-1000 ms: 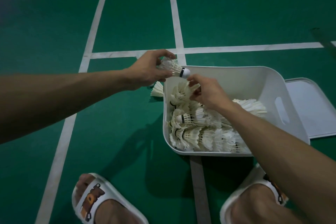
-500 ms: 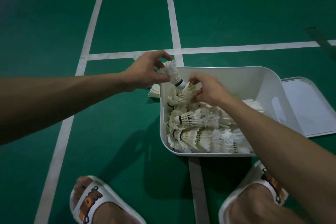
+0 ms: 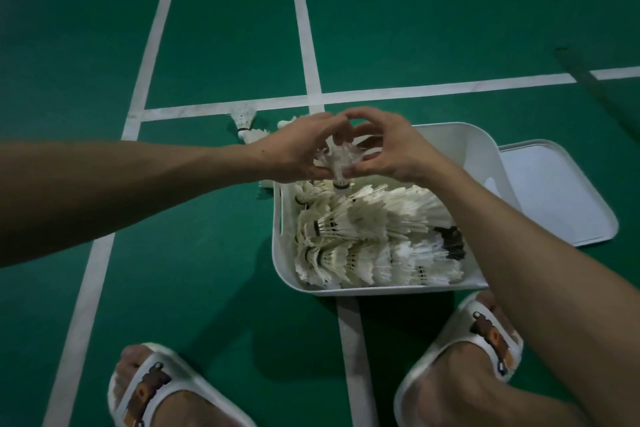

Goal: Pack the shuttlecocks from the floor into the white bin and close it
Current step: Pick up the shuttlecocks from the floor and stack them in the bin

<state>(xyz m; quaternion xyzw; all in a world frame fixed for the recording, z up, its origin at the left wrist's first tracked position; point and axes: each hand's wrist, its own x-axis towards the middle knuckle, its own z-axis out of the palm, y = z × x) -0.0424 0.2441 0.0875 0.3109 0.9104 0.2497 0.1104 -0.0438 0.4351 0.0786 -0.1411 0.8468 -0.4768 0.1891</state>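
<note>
The white bin (image 3: 460,140) stands on the green court floor, holding several rows of stacked white shuttlecocks (image 3: 363,236). Over its far left corner both hands meet around one shuttlecock (image 3: 337,163), cork end down. My left hand (image 3: 294,152) curls its fingers round it from the left, and my right hand (image 3: 384,146) pinches it from the right. Loose shuttlecocks (image 3: 247,121) lie on the floor just beyond and left of the bin. The white lid (image 3: 550,194) lies flat on the floor to the bin's right.
White court lines (image 3: 304,45) cross the green floor. My two feet in white slippers, left (image 3: 152,388) and right (image 3: 481,347), stand near the bin's front edge. A dark net-post shadow (image 3: 588,80) runs at the far right.
The right hand rose from the stack in the bin to meet the left hand. The shuttlecock turned cork-down and is now held between both hands. The view shifted down slightly.
</note>
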